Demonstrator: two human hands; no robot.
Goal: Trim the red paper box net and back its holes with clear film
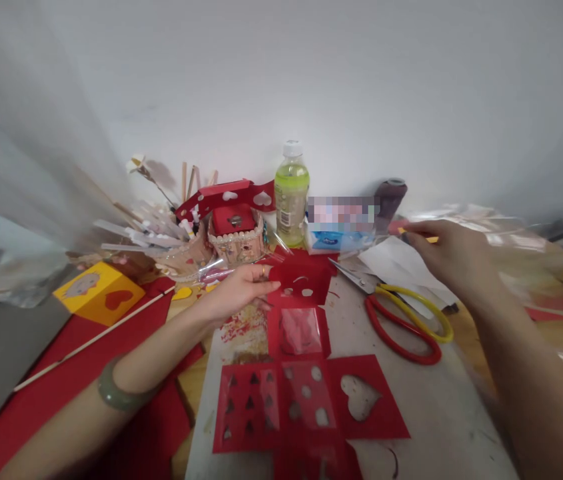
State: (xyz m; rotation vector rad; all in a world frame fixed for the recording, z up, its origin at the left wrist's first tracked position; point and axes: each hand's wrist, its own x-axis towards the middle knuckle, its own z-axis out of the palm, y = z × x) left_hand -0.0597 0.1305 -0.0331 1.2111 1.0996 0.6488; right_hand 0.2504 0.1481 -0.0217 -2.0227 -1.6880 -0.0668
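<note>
A red paper cut-out (306,400) with heart, round and triangular holes lies unfolded on a pale board (441,413). Clear film covers some of its panels. My left hand (248,285), with a green bangle on the wrist, pinches the left edge of its top panel, which is raised a little. My right hand (436,250) is up at the right, beyond the scissors, its fingers closed on a small reddish and yellow item (401,227) that is too blurred to name. Scissors (396,307) with one red and one yellow handle lie on the board between my hands.
A green drink bottle (291,197) and a tissue pack (341,240) stand by the wall. Left of them are a beaded box (238,245) and glue sticks (148,230). A yellow box (98,292) and wooden stick (91,340) lie over red paper (61,393). White paper (401,263) lies behind the scissors.
</note>
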